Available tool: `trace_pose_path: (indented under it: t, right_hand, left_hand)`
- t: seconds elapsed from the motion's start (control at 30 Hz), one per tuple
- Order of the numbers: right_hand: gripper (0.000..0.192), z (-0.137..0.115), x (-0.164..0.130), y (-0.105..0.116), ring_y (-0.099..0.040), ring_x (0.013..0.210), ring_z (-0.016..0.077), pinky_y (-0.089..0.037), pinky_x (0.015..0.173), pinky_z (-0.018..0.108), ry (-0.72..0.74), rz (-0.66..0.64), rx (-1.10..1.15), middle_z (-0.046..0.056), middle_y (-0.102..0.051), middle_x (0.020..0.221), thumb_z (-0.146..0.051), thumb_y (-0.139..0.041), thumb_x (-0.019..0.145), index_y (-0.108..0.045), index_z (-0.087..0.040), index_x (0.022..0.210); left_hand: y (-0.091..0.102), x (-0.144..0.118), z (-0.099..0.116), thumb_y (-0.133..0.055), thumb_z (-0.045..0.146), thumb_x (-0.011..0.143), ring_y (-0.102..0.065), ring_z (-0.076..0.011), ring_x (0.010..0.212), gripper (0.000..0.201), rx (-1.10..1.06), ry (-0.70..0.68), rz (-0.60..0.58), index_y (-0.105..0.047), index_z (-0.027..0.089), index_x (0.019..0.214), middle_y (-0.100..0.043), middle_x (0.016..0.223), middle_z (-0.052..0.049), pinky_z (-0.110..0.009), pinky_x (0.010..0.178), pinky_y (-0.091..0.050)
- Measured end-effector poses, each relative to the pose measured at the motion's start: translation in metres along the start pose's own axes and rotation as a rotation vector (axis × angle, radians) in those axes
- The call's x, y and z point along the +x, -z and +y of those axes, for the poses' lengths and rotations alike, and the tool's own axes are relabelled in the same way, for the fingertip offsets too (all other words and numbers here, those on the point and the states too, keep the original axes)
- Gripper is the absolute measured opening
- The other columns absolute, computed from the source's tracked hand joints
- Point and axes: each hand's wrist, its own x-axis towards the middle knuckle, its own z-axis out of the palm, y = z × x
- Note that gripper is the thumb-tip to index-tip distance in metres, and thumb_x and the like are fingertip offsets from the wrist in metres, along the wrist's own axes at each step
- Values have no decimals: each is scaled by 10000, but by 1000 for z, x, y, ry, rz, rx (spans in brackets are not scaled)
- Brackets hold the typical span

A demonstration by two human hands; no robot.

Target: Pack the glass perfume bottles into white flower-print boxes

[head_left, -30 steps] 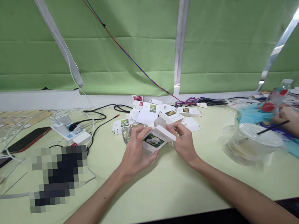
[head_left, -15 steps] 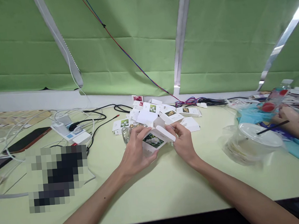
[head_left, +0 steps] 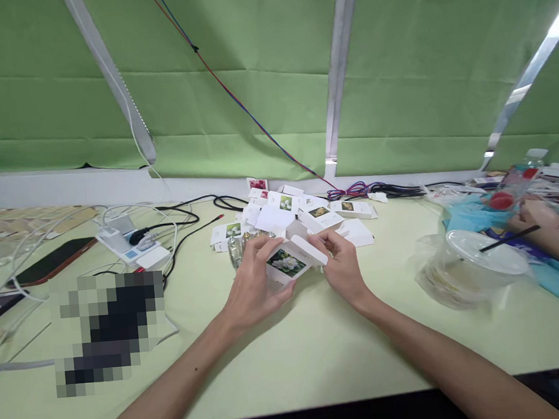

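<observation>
My left hand (head_left: 255, 282) is closed around a small white cardboard box (head_left: 288, 264) with a white flower printed on it. The box is tilted, and a flap stands out at its right end. There my right hand (head_left: 340, 264) pinches the box's end, fingers curled; whether anything else is between them is hidden. Several small glass bottles (head_left: 235, 252) stand just behind my left hand, partly covered by it. Beyond both hands lies a heap of similar white boxes (head_left: 319, 216) with flower pictures.
At left are a power strip (head_left: 135, 247) with tangled cables, a phone (head_left: 54, 261) and a pixelated dark patch. To the right stands a lidded plastic cup (head_left: 486, 254) with a black straw, in a clear bag. Another person's arm (head_left: 552, 233) rests beyond it, near blue plastic.
Almost nothing differs. Both hands keep the same hold on the box; the view has shifted very slightly.
</observation>
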Motion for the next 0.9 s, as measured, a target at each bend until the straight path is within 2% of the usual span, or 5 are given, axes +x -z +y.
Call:
trace_pose_path:
  t: [0.9]
  right_hand:
    - [269,0,1,2,-546,710,146,-429,680,261,14,-38,-12,-6,-626,724,-404,-617,921,-662,-184,772]
  left_hand:
    - [1,0,-3,-750,220,786,-470,-330,1266,853,10,-23,2,-264,311,1481,-429,1300,-137,-487,912,-539]
